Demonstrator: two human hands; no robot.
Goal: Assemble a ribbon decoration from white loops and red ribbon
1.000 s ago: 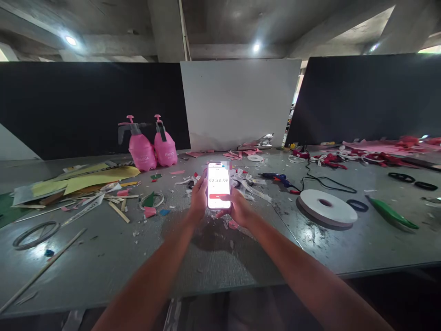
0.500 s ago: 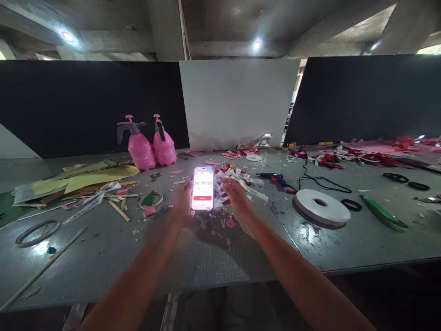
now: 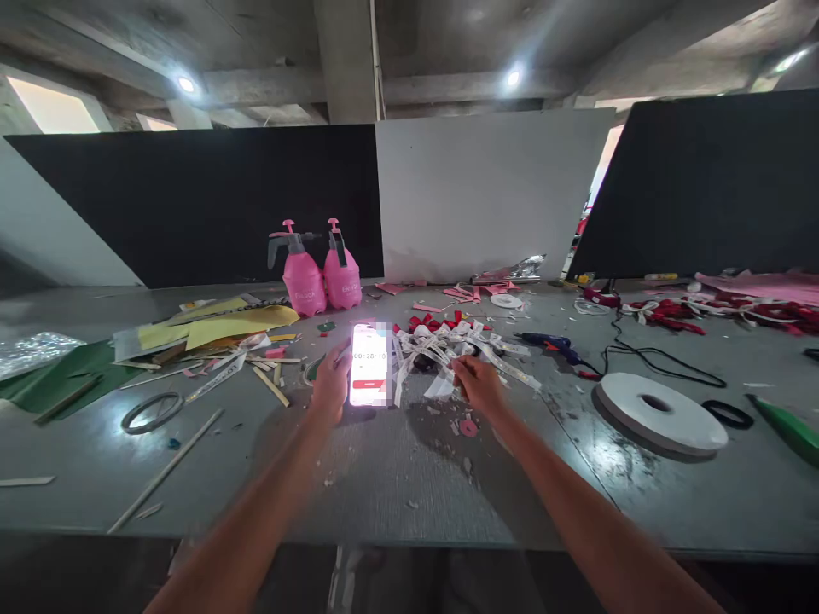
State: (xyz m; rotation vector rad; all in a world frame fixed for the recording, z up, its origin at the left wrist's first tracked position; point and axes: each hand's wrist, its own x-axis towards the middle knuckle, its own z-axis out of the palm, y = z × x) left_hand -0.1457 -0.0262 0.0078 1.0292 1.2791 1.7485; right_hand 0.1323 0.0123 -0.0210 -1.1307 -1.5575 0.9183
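My left hand (image 3: pixel 331 379) is closed around the left edge of a smartphone (image 3: pixel 369 365), held upright above the table. Its bright screen shows a running timer and a red bar. To the right, my right hand (image 3: pixel 479 384) has thumb and fingers pinched together on a whitish strip (image 3: pixel 440 385) at the near side of a pile. White printed ribbons (image 3: pixel 428 345) make up most of that pile, with red bows (image 3: pixel 435 322) behind them. Part of the pile is hidden behind the phone.
Two pink spray bottles (image 3: pixel 307 286) stand at the back. A blue glue gun (image 3: pixel 543 341) and a large white ribbon roll (image 3: pixel 662 414) lie right. Yellow sheets (image 3: pixel 236 324), wooden sticks (image 3: pixel 167 469) and a grey ring (image 3: pixel 152 412) lie left. Panels (image 3: pixel 479 196) rise behind the table.
My right hand has gone from loosely open beside the pile to pinching a whitish strip. The phone stays in my left hand. The view has turned left, so the scene sits farther right.
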